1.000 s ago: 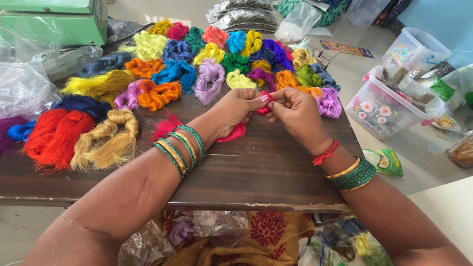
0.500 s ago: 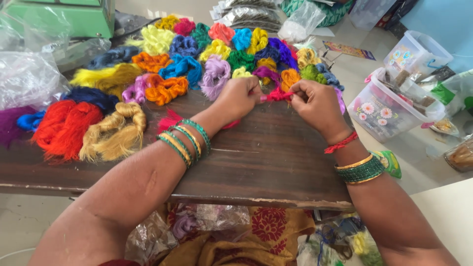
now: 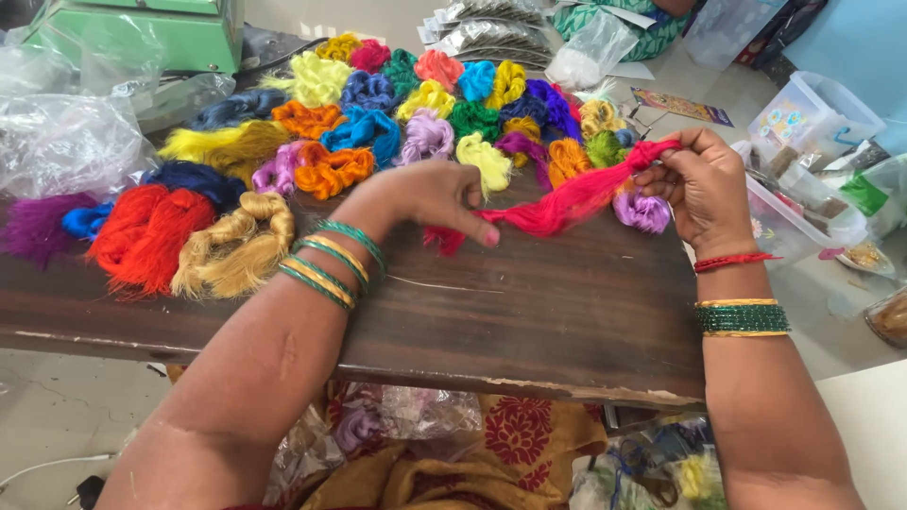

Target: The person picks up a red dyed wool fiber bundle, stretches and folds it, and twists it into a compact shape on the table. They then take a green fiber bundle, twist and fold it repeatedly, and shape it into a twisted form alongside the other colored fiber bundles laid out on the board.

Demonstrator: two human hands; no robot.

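A pink thread bundle stretches taut between the two hands above the wooden board. The left hand pinches its lower end, fingers closed, just over the board; the right hand grips the upper end, raised near a purple skein. Many coloured skeins lie beyond the hands

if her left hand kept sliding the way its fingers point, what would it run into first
Likely the right hand, across bare board: the left hand points right along the pink-red thread bundle that both hold. Depth is unclear.
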